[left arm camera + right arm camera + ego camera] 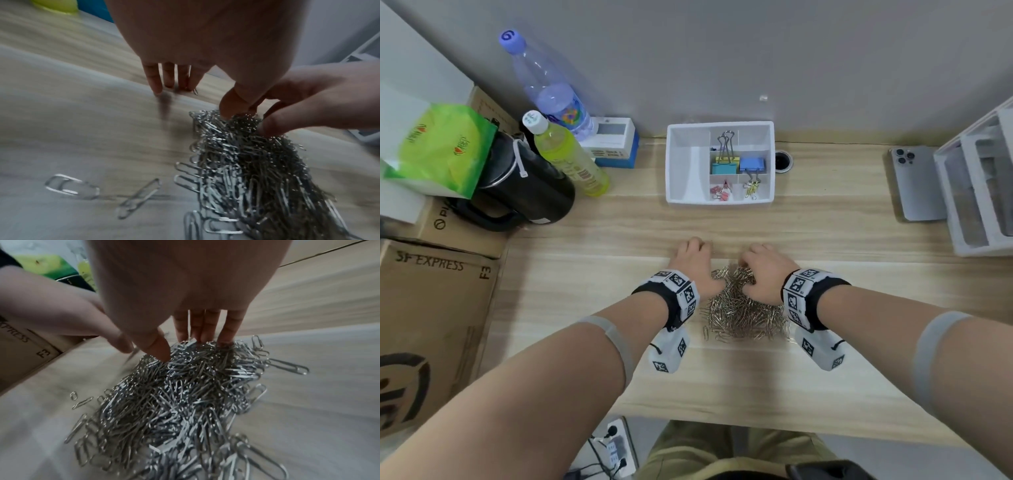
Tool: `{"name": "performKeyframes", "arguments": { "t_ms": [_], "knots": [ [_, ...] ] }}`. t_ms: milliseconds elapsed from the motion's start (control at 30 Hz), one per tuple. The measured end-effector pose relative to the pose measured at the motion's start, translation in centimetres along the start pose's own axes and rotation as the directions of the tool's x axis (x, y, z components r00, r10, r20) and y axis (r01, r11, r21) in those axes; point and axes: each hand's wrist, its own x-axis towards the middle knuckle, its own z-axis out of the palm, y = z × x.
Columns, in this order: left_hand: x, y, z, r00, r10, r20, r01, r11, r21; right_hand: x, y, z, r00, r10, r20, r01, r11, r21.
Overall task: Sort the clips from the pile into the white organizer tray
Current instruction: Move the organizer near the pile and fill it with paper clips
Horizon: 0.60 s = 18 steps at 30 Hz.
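Head view: I see both hands, left hand and right hand, with loose straight fingers on the paper-clip pile, gripping nothing; the white organizer tray sits farther back on the bench.

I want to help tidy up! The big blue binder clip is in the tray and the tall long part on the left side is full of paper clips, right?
Not quite. In the head view the blue binder clip is in the white organizer tray, but the tray's long left compartment is empty. The silver paper clips lie in a pile on the wooden desk.

bottles, kettle, phone
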Motion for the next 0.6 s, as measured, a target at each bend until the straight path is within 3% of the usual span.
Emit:
{"name": "performKeyframes", "arguments": {
  "t_ms": [100,200,300,400,467,600],
  "knots": [
    [-0.2,1.0,0.5,0.994,0.088,0.065,-0.086,0.996,-0.038,-0.6,-0.1,0.2,0.998,-0.042,0.037,0.041,0.999,0.015],
    [-0.4,1.2,0.8,0.992,0.114,0.061,-0.109,0.992,-0.069,-0.7,0.0,0.0,0.997,0.0,-0.076,0.001,1.0,0.014],
    [-0.4,1.1,0.7,0.999,0.046,-0.002,-0.046,0.996,-0.079,-0.6,0.2,-0.3,0.991,0.039,-0.13,-0.035,0.999,0.033],
    [-1.1,0.6,0.5,0.998,-0.041,-0.05,0.038,0.997,-0.064,0.1,-0.8,-0.5,0.996,-0.042,-0.075,0.042,0.999,-0.012],
    [-1.9,0.0,0.3,0.994,-0.105,-0.039,0.102,0.993,-0.066,1.2,-1.9,-0.3,0.994,-0.111,-0.018,0.11,0.992,-0.056],
    [-4.1,-2.0,-0.1,0.966,-0.26,0.018,0.26,0.964,-0.054,2.3,-3.8,-0.3,0.994,-0.105,0.019,0.107,0.986,-0.125]
  ]
}}
